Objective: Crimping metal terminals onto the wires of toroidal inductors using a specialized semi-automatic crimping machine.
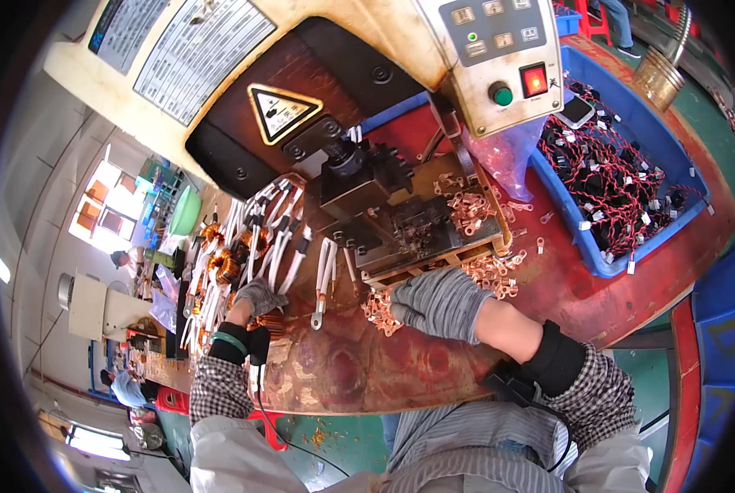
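Observation:
My left hand (pixel 261 297), in a grey knitted glove, is closed among white-sleeved leads (pixel 292 259) and copper-wound coils (pixel 222 264). One coil (pixel 270 324) lies right by its fingers; what they grip is hidden. My right hand (pixel 441 302), gloved alike, reaches left at the front of the press (pixel 355 193). Its fingers are bent and closed over a heap of copper ring lugs (pixel 379 311), and I cannot make out what is in them. Between my hands, white leads (pixel 325 271) hang forward, one ending in a ring lug (pixel 317 320).
More lugs (pixel 471 212) lie on the press bed and beside it. At the right, a blue bin (pixel 577 234) holds red-and-black wires with white connectors. A control panel (pixel 499 62) overhangs the worn red table (pixel 351 370). People sit at benches far left.

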The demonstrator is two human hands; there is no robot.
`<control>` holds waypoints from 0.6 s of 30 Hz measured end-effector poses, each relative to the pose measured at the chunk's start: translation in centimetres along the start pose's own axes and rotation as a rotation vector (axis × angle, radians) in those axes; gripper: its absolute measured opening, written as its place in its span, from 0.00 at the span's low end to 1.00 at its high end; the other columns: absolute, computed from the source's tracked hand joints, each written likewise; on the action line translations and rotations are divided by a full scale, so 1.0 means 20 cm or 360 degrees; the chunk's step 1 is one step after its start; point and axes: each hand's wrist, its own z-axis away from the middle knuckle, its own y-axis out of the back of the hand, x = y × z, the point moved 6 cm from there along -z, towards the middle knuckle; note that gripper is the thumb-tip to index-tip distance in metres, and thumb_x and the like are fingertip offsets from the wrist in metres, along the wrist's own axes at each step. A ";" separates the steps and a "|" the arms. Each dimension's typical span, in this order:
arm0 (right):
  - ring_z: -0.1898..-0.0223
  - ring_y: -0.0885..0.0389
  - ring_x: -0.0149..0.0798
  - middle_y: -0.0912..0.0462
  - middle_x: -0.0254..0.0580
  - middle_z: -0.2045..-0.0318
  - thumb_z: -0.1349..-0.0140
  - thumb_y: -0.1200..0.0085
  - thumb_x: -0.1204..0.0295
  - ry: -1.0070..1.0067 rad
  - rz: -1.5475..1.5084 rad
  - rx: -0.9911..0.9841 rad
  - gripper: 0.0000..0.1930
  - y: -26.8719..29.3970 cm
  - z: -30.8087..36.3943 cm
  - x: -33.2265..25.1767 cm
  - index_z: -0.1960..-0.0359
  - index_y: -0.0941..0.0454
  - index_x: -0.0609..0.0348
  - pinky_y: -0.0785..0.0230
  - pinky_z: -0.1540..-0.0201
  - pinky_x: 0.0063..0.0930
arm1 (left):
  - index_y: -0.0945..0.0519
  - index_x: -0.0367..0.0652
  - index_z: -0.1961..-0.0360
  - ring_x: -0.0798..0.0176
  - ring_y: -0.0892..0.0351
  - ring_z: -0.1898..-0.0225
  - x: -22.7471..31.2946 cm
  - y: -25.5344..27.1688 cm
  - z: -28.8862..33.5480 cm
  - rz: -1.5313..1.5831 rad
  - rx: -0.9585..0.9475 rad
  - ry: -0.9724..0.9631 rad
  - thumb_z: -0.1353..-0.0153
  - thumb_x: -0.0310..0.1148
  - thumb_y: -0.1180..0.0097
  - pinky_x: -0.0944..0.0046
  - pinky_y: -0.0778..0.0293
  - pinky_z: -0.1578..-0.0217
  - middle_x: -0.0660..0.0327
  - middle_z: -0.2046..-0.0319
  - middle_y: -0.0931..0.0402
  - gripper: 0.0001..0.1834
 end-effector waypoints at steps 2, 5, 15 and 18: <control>0.69 0.25 0.50 0.23 0.48 0.73 0.42 0.56 0.61 0.0102 -0.0011 0.0227 0.14 0.02 0.01 -0.03 0.67 0.25 0.58 0.33 0.66 0.40 | 0.27 0.37 0.57 0.49 0.26 0.59 -0.13 0.00 0.03 -0.0228 0.0140 -0.0021 0.54 0.56 0.45 0.57 0.30 0.61 0.46 0.62 0.25 0.33; 0.69 0.24 0.48 0.23 0.46 0.72 0.43 0.55 0.60 0.0145 -0.0087 0.0259 0.14 0.05 0.03 -0.04 0.67 0.24 0.58 0.33 0.65 0.38 | 0.24 0.38 0.69 0.48 0.25 0.69 -0.15 0.26 0.38 0.0068 0.0733 -0.0032 0.49 0.49 0.49 0.55 0.30 0.69 0.45 0.71 0.25 0.22; 0.53 0.26 0.43 0.24 0.47 0.58 0.48 0.46 0.58 -0.0076 -0.1269 -0.0408 0.24 -0.10 0.00 -0.32 0.51 0.31 0.58 0.36 0.50 0.29 | 0.27 0.33 0.67 0.63 0.24 0.69 -0.38 0.57 1.39 0.2188 0.1302 -0.0565 0.44 0.38 0.49 0.64 0.28 0.66 0.54 0.71 0.24 0.15; 0.44 0.37 0.48 0.35 0.51 0.46 0.52 0.44 0.52 0.0323 -0.0944 -0.0326 0.38 -0.10 -0.06 -0.66 0.43 0.42 0.58 0.46 0.42 0.32 | 0.26 0.34 0.67 0.61 0.24 0.71 -0.20 0.61 1.38 0.2525 0.1508 -0.0937 0.44 0.38 0.50 0.63 0.28 0.66 0.54 0.74 0.25 0.15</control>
